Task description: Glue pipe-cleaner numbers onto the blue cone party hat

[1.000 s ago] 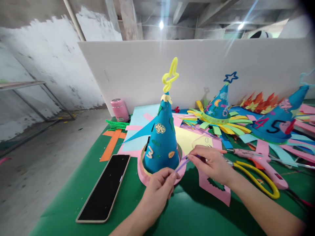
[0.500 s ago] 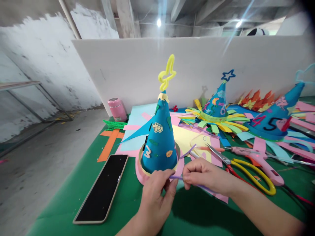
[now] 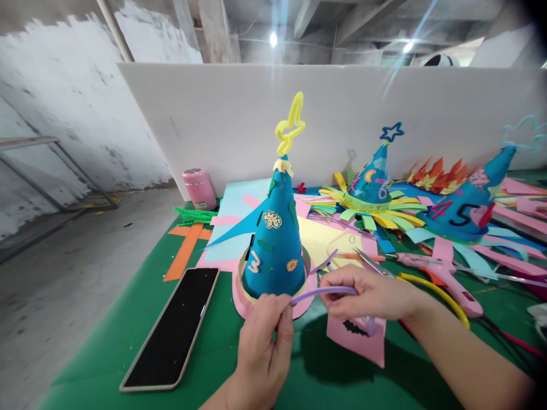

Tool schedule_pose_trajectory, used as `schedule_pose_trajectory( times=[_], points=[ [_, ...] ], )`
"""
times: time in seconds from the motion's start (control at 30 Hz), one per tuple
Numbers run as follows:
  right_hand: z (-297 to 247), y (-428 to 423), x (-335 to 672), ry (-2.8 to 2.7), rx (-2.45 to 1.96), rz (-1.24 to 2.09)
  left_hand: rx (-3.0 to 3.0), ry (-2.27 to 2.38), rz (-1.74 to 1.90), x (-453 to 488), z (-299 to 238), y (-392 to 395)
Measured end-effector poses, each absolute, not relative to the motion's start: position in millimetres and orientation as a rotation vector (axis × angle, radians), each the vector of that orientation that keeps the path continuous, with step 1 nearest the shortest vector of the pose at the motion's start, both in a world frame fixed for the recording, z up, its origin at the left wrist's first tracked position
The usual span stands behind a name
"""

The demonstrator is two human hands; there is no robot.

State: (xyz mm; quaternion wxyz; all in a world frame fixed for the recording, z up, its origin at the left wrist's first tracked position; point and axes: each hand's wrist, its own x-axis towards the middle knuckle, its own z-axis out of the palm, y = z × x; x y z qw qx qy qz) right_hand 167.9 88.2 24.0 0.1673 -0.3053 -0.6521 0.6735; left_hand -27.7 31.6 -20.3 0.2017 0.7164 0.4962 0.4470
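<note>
A thin purple pipe cleaner (image 3: 311, 294) runs between my hands in a slight upward bow. My left hand (image 3: 267, 336) pinches one end between thumb and forefinger. My right hand (image 3: 363, 293) has its fingers curled over the other part, and a blurred end hangs below the palm. Just beyond my hands stands a blue paper cone hat (image 3: 276, 245) with stickers, a pink brim and a yellow bent pipe-cleaner shape (image 3: 294, 117) on its tip. Under my right hand lies a pink paper piece (image 3: 354, 344) with a jagged dark cut-out.
A phone (image 3: 173, 327) lies at the left. Behind are green pipe cleaners (image 3: 194, 216) and a pink cup (image 3: 199, 189). Scissors (image 3: 440, 296), a pink glue gun (image 3: 448, 279) and two more cone hats, one small (image 3: 371, 179) and one large (image 3: 465, 205), are at the right.
My hands have drawn apart, left hand a little left, right hand a little right. More of the purple pipe cleaner shows between them, now bowed. The pink piece's cut-out has come into view.
</note>
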Motion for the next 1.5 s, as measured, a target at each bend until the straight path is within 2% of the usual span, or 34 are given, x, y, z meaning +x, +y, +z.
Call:
schedule_pose_trajectory(
  times=[0.3, 0.47, 0.63, 0.73, 0.93, 1.07, 1.17, 1.27, 1.33, 1.43, 1.5],
  points=[
    [3, 112, 210, -1.881, -1.081, 1.584, 2.213, 1.200, 1.059, -23, -40, 39],
    [-9, 114, 200, -2.172, -1.174, 1.121, 2.299, 1.159, 0.924, -21, -49, 43],
    [-24, 122, 208, -2.114, -1.369, 0.852, 2.305, 1.117, 1.169, -22, -49, 41],
    [-30, 126, 216, -1.981, -1.381, 0.891, 2.278, 1.045, 1.415, -26, -43, 34],
    [-30, 127, 221, -1.975, -1.322, 0.985, 2.088, 1.073, 1.543, -31, -26, 24],
    [-27, 126, 219, -1.916, -1.341, 1.024, 1.861, 1.083, 1.857, -35, -10, 24],
    [-19, 122, 220, -1.895, -1.264, 1.174, 1.821, 0.978, 1.993, -41, -3, 20],
    [-9, 119, 228, -1.738, -0.996, 1.384, 1.839, 0.931, 1.939, -45, -4, 14],
    [-6, 119, 233, -1.555, -0.845, 1.418, 1.958, 0.887, 1.774, -46, -10, 11],
    [-9, 122, 232, -1.422, -0.885, 1.347, 2.179, 0.836, 1.497, -45, -26, 11],
    [-12, 123, 221, -1.496, -0.974, 1.265, 2.319, 0.759, 1.468, -44, -37, 15]
  ],
)
